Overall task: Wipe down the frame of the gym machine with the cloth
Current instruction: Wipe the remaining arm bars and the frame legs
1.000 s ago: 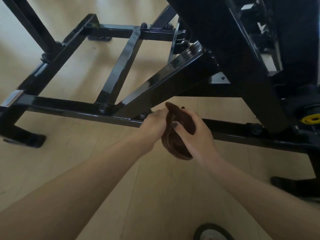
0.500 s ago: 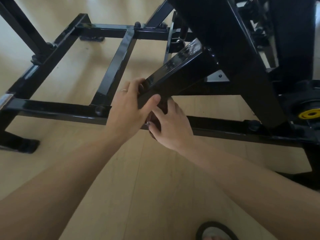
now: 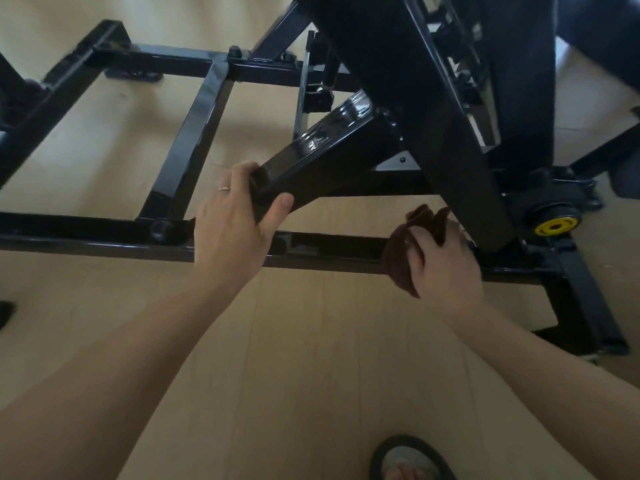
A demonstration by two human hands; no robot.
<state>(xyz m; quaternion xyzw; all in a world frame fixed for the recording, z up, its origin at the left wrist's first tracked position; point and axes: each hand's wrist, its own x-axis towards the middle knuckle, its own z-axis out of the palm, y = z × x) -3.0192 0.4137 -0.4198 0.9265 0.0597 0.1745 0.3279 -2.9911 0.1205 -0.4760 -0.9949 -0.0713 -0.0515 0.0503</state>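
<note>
pale wood floor [image 3: 311,341] below — left hand [image 3: 232,223] wrapped round the brace [image 3: 311,150], right hand [image 3: 446,261] clutching the cloth [image 3: 398,251] on the frame's low rail [image 3: 329,251] — knuckles may jam against the upright [image 3: 460,168].

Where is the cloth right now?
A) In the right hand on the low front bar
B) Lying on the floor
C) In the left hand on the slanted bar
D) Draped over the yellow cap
A: the right hand grips the cloth against the low front bar, while the left hand holds the slanted bar bare.

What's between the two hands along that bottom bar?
In the head view, only a bare stretch of the black bottom bar runs between the left hand, which grips the slanted beam, and the right hand, which holds the brown cloth.
</note>
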